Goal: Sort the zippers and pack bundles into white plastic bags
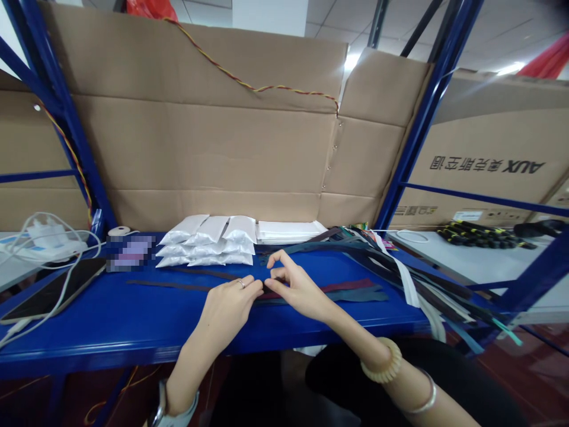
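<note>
Two hands [229,308] [299,286], one phone [53,289]

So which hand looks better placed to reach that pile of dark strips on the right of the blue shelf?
Probably the right hand. It is closer to the pile of dark fabric strips, while the left hand sits farther away, with the right hand between it and the pile.

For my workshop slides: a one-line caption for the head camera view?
Left hand and right hand meet on dark fabric strips atop a blue metal shelf, beside stacked white packets.
</note>
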Demonstrator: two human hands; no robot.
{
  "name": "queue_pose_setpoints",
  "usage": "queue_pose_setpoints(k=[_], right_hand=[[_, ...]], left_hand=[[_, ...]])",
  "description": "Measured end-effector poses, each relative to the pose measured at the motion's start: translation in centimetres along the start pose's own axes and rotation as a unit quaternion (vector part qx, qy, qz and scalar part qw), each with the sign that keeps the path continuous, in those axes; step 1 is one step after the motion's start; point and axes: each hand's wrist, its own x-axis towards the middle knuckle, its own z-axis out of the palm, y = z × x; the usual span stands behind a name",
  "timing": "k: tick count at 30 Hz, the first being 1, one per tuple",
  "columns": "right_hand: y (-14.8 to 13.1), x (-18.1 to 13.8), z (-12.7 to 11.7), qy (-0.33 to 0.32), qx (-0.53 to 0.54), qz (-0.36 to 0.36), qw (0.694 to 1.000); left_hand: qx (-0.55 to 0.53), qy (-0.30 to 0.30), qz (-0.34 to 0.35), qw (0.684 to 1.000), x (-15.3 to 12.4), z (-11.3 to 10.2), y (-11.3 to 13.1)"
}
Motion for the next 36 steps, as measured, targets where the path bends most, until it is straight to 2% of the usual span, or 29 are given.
queue_pose_setpoints(k=[3, 7, 11, 15, 19, 23, 26, 30, 33, 36], right_hand=[[-0.2, 0.3, -2.5, 0.038, -0.018, -0.007, 0.999], [-0.9, 0.1, -7.4, 0.12, -0.052, 0.011, 0.991], [-1.7, -1.4, -12.4, 0.198, -0.101, 0.028, 0.975], [-1.5, -3.5, -16.6, 0.294, -0.179, 0.039, 0.938], [-0.9, -4.8, -19.1, 0.33, -0.277, 0.06, 0.9], [-0.2, -5.2, -19.9, 0.306, -0.425, 0.117, 0.844], [0.9, -5.4, -20.5, 0.255, -0.482, 0.172, 0.82], [2.3, -5.0, -20.3, 0.234, -0.52, 0.212, 0.794], [2.9, -3.0, -18.1, 0.181, -0.503, 0.186, 0.824], [3.7, 0.0, -14.2, 0.096, -0.477, 0.077, 0.87]], left_hand=[[0.04, -0.002, -0.032, 0.999, -0.1, -0.4, -1.2], [0.056, 0.009, -0.106, 0.993, -0.6, -1.4, -3.8], [0.076, 0.022, -0.181, 0.98, -1.6, -2.5, -6.5], [0.077, 0.025, -0.241, 0.967, -2.7, -3.3, -8.6], [0.05, 0.005, -0.253, 0.966, -2.9, -3.7, -8.8], [-0.016, -0.046, -0.215, 0.975, -2.4, -3.7, -7.5], [-0.071, -0.088, -0.186, 0.976, -2.1, -3.6, -6.7], [-0.079, -0.101, -0.191, 0.973, -2.1, -3.5, -6.4], [-0.089, -0.084, -0.194, 0.973, -2.0, -3.4, -6.4], [-0.102, -0.073, -0.195, 0.973, -1.9, -3.3, -6.3]])
